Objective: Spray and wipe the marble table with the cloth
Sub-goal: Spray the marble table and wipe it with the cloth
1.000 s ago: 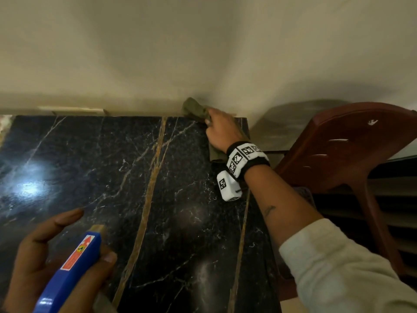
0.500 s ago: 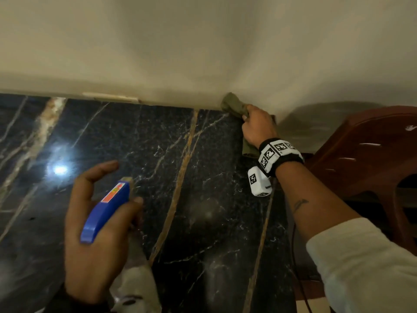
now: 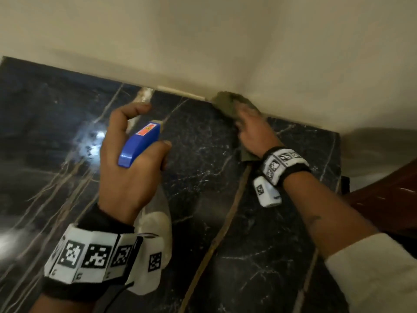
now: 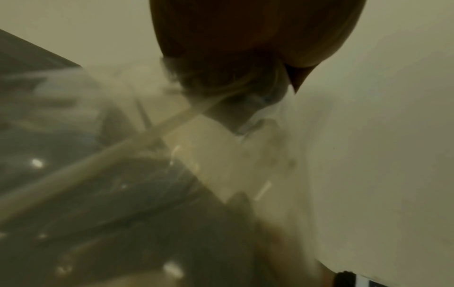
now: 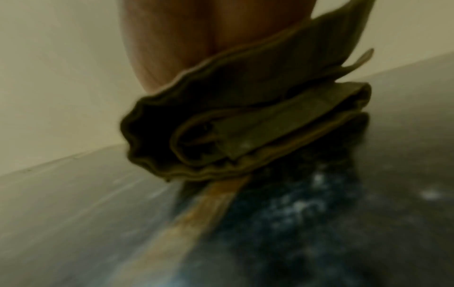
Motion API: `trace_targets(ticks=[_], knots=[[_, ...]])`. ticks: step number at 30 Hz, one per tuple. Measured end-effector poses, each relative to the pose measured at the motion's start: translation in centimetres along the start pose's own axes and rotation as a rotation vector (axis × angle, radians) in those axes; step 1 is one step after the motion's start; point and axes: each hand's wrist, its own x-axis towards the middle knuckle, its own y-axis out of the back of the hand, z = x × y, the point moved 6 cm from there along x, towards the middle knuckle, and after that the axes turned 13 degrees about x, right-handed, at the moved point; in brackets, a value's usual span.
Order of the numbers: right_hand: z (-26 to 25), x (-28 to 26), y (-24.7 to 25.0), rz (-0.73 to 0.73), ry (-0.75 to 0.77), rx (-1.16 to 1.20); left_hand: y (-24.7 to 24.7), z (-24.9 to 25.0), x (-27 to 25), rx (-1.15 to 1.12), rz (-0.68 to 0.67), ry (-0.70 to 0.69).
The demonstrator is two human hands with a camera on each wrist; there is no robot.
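The black marble table (image 3: 203,177), veined in white and gold, fills the head view. My left hand (image 3: 112,150) grips a spray bottle (image 3: 140,145) with a blue head and a clear body, nozzle pointing toward the far edge. In the blurred left wrist view, only the clear bottle (image 4: 221,155) shows under my palm. My right hand (image 3: 255,134) holds an olive cloth (image 3: 225,105) down on the marble where it meets the wall. The right wrist view shows the folded cloth (image 5: 245,126) bunched beneath my palm on the marble (image 5: 294,213).
A cream wall (image 3: 203,41) runs along the table's far edge and turns a corner at the right. A red-brown chair (image 3: 383,188) stands beside the table's right edge (image 3: 338,154). Bright light reflections (image 3: 94,136) lie on the left of the marble.
My left hand has risen and moved forward with the spray bottle over the table. My right hand has slid the cloth left along the wall edge, away from the right corner.
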Motion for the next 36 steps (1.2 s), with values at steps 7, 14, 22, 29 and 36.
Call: trace_targets(ticks=[7, 14, 22, 29, 36], knots=[[5.4, -3.0, 6.5, 0.209, -0.414, -0.151, 9.4, -2.9, 1.8, 0.071, 0.097, -0.023], [-5.4, 3.3, -2.4, 0.129, -0.276, -0.099, 17.5, -5.0, 3.4, 0.068, 0.192, -0.037], [-17.6, 10.2, -13.0, 0.004, -0.073, 0.03, 21.9, -6.3, 3.6, 0.161, 0.227, -0.006], [-9.1, 5.0, -5.7, 0.083, -0.219, -0.052, 22.6, -7.4, 3.4, 0.115, 0.239, 0.049], [-0.1, -0.4, 1.1, 0.289, -0.502, -0.19, 23.6, -7.4, 2.6, 0.017, 0.262, 0.029]])
